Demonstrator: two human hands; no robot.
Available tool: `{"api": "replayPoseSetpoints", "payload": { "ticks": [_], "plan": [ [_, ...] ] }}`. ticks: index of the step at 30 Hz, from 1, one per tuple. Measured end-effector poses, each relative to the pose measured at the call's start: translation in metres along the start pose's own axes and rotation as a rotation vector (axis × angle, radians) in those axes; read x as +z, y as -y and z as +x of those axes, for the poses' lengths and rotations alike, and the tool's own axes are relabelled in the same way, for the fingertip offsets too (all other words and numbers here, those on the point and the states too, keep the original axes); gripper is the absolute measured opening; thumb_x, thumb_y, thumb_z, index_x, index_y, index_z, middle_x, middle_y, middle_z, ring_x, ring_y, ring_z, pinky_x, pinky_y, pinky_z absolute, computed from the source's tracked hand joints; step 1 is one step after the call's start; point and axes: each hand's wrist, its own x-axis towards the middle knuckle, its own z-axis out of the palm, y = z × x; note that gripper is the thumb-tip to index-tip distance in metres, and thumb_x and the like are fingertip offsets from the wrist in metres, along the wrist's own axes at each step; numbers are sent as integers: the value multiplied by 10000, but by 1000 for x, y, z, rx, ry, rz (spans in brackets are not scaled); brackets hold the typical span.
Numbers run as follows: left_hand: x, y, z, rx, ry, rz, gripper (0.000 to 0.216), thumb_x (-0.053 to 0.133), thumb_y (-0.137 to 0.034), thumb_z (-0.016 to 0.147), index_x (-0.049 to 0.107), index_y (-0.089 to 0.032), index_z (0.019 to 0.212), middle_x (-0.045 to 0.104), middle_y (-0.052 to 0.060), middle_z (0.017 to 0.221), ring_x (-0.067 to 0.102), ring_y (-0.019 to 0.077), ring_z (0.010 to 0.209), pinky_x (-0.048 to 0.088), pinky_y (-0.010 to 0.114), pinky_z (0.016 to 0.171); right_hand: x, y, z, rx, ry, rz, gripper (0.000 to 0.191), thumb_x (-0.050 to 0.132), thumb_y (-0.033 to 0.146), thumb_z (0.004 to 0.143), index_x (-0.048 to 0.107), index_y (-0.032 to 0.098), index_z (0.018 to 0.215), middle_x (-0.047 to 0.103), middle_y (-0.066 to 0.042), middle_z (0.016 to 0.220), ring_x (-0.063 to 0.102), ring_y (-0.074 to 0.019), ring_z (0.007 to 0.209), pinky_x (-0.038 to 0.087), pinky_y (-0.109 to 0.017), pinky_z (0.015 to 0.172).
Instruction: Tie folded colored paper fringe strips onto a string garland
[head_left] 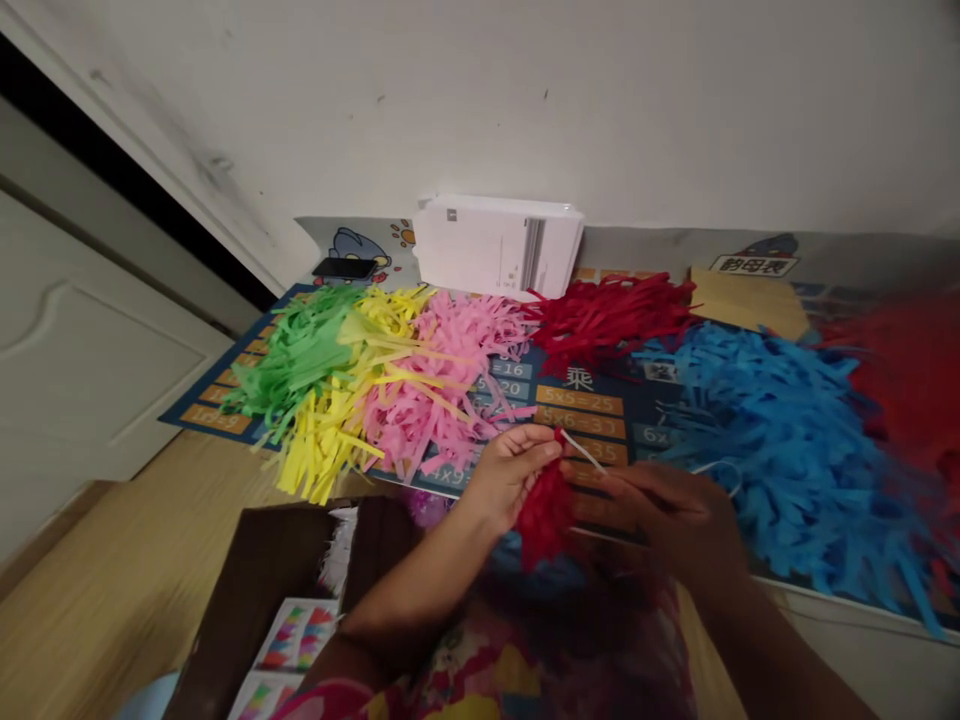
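Observation:
My left hand [510,472] is closed around the top of a red paper tassel [546,520], whose strips hang down below the fingers. From the tassel's top a thin white string [583,452] stretches to the right, taut and straight. My right hand [671,510], slightly blurred, pinches the string's other end, and a loose loop of it shows beside that hand. Both hands are held over the table's front edge. Nearest to the left hand lies a heap of pink tassels [442,385]. A heap of blue tassels [780,440] lies beyond the right hand.
Green tassels [307,345], yellow tassels [326,440] and more red tassels [615,312] cover the printed mat [214,415]. A white stack [480,245] leans by the wall, near a black phone [345,268]. A brown open box [262,545] stands below.

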Motion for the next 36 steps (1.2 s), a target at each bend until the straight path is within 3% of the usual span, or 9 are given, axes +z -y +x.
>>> {"api": "replayPoseSetpoints", "payload": {
  "ticks": [6, 18, 25, 28, 32, 34, 36],
  "plan": [
    [1, 0, 1, 10, 7, 5, 425, 963, -245, 538, 664, -119, 812, 742, 11, 694, 705, 124, 572, 574, 200, 589, 0, -1, -4, 72, -9, -38, 236, 663, 475, 856, 820, 303, 817, 771, -13, 742, 706, -219, 639, 531, -298, 555],
    [5, -1, 2, -16, -27, 40, 452, 970, -256, 514, 658, -120, 811, 761, 26, 728, 707, 131, 565, 582, 213, 581, -7, -7, -4, 62, -91, -78, 207, 678, 416, 844, 807, 282, 752, 721, 11, 630, 626, -163, 515, 444, -261, 487],
    [7, 1, 3, 52, 0, 122, 481, 961, -298, 532, 620, -143, 834, 740, -2, 673, 684, 115, 542, 547, 196, 565, -8, -9, -1, -4, 35, -84, 219, 637, 419, 878, 815, 297, 836, 747, -4, 698, 661, -188, 586, 479, -281, 552],
    [7, 5, 0, 171, 41, 293, 429, 921, -286, 611, 575, -164, 834, 734, -14, 699, 684, 108, 581, 531, 192, 592, -8, -9, 1, -16, 97, -158, 259, 611, 459, 898, 807, 290, 916, 759, -24, 759, 685, -208, 663, 502, -299, 618],
    [7, 9, -10, 430, 103, 736, 257, 786, -219, 775, 559, -191, 892, 741, 9, 814, 719, 136, 750, 548, 228, 709, -8, -7, 4, 11, 288, -217, 432, 537, 520, 940, 680, 240, 1235, 762, -57, 933, 702, -221, 797, 518, -309, 679],
    [5, 10, -14, 598, 141, 1028, 175, 719, -216, 840, 572, -201, 934, 742, 27, 866, 723, 160, 802, 554, 261, 734, -6, -5, 4, -21, 298, -220, 388, 463, 488, 989, 677, 230, 1184, 749, -61, 967, 700, -211, 835, 515, -304, 694],
    [5, 11, -17, 750, 176, 1288, 118, 673, -232, 885, 585, -208, 960, 741, 42, 901, 722, 185, 827, 561, 297, 747, -3, -3, 3, -111, 209, -247, 318, 478, 439, 998, 714, 228, 1033, 736, -61, 945, 695, -203, 849, 514, -299, 703]
  ]
}}
